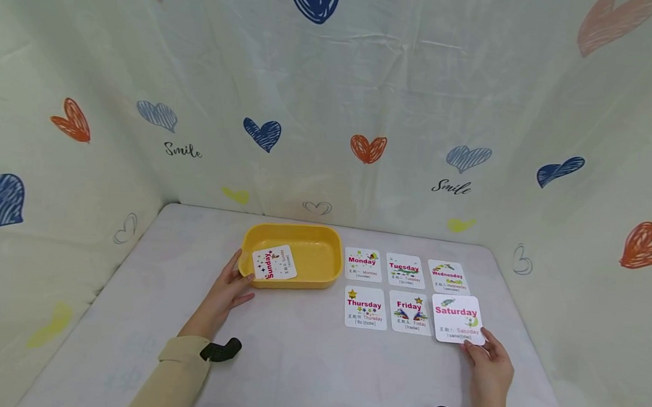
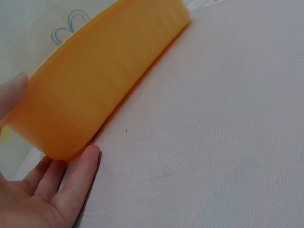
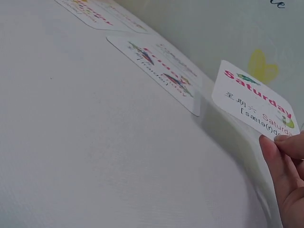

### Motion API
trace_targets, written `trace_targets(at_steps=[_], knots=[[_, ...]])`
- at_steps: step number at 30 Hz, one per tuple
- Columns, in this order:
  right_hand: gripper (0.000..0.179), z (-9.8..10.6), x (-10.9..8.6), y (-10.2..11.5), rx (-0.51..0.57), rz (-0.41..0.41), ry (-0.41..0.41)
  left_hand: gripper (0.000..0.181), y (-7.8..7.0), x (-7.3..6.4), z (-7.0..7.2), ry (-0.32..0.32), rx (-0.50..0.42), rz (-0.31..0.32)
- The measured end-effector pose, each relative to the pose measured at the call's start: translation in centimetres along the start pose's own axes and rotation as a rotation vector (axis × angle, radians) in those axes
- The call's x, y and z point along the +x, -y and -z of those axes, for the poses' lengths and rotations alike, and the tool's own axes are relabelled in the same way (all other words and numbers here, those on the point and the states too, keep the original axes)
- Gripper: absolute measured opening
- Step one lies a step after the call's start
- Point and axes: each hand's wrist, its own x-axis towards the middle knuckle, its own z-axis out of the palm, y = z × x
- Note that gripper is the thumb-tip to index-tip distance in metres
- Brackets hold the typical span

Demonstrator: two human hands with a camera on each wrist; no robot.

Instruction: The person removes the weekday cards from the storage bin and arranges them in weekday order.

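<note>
My right hand [image 1: 491,368] pinches the Saturday card [image 1: 457,319] by its lower right corner, thumb and fingers on either face. The right wrist view shows this card [image 3: 251,97] tilted up above the table, beside the flat Friday card [image 3: 159,73]. At the left end of the yellow plastic tray [image 1: 319,257], my left hand [image 1: 226,296] holds the corner. Seen from the left wrist, one digit lies at the rim and other fingers are at the bottom edge of the tray [image 2: 95,71]. Inside the tray lies the Sunday card [image 1: 274,263], turned sideways.
Right of the tray, the Monday card [image 1: 363,265], Tuesday card [image 1: 406,271] and Wednesday card [image 1: 448,276] form a back row. The Thursday card [image 1: 365,308] lies in front of Monday, left of Friday. A heart-printed curtain [image 1: 319,95] surrounds the white table [image 1: 310,358].
</note>
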Motion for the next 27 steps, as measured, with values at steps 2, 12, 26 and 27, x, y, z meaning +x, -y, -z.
trace_targets(at_steps=[2,12,26,27], knots=[[0.065,0.1,0.3,-0.1,-0.009,0.001,-0.01,0.08,0.0,0.0,0.0,0.0,-0.001,0.001],[0.059,0.6,2.1,-1.1,-0.219,0.048,-0.067,0.08,-0.1,-0.1,0.0,0.011,-0.006,-0.003],[0.062,0.7,2.6,-0.8,-0.427,0.105,-0.054,0.08,-0.2,-0.2,0.0,0.015,-0.01,-0.007],[0.062,0.8,2.7,-0.7,-0.438,0.112,-0.045,0.08,-0.2,-0.2,0.0,0.014,-0.009,-0.005]])
